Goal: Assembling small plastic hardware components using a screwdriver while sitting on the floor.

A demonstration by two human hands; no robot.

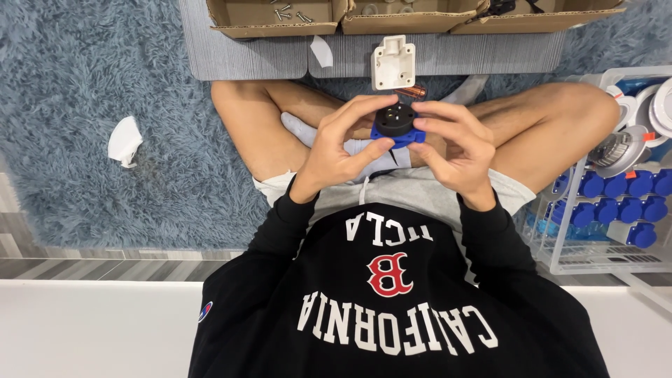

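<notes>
Both hands' grip around blue-black socket

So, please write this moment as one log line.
left hand: holds blue-and-black socket | right hand: holds same socket | white cover plate: on grey mat | bin of blue sockets: beside right knee

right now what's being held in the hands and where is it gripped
Both hands hold one small blue and black socket part: left hand fingertips on its left edge and underside, right hand fingertips on its right edge.
</notes>
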